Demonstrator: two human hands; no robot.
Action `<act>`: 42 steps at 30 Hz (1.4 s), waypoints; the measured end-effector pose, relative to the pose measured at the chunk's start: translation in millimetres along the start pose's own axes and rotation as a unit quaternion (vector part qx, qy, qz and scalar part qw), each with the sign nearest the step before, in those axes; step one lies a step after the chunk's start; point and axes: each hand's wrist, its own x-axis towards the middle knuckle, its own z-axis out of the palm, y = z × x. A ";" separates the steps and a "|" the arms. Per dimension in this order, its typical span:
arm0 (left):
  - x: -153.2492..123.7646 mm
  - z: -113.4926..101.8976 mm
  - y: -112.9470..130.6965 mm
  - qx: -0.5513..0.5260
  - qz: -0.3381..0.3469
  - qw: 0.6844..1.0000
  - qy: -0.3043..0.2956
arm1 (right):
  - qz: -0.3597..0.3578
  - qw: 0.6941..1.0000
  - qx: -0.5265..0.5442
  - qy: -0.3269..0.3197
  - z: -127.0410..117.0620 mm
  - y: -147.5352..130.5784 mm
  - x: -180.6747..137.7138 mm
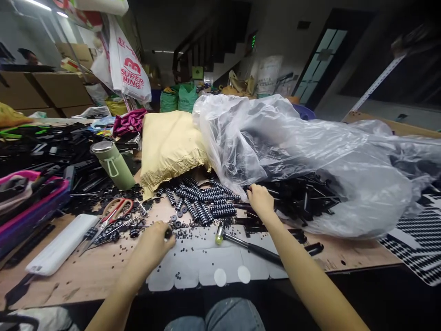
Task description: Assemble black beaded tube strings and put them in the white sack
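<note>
My left hand [151, 246] is closed around a small black cylindrical piece [168, 233], above the front of the table. My right hand [261, 201] reaches to the edge of a clear plastic bag [241, 156], fingertips curled together; what they pinch is hidden. Between the hands lies a pile of black-and-white ribbed rollers [198, 197]. A hammer [253, 246] with a yellowish face rests below my right hand, on a grey-white sheet [186, 271] strewn with tiny black rings. Dark glossy rods [246, 216] lie beside my right wrist.
Red-handled scissors [117, 209], a white power-bank-like block [62, 246] and a green bottle [113, 165] stand or lie left. A yellow sack [172, 147] sits behind the rollers. Black parts [306, 195] spill from the plastic bag at right. A pink-rimmed bin [31, 207] is far left.
</note>
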 end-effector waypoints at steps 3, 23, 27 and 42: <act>-7.0 26.2 12.4 -0.068 0.040 0.997 0.004 | 0.018 1.000 -0.003 0.016 8.9 4.0 7.9; -0.1 63.1 64.9 -0.682 -0.182 0.688 -0.167 | -0.463 0.819 0.319 0.115 2.9 -76.6 -136.8; -3.7 66.5 58.7 -0.647 -0.170 0.739 -0.080 | -0.416 0.865 0.275 0.052 -6.7 -76.8 -141.3; -43.1 51.2 56.2 -0.711 -0.091 0.693 -0.071 | -0.264 0.845 0.433 -0.167 -37.7 -90.3 -159.2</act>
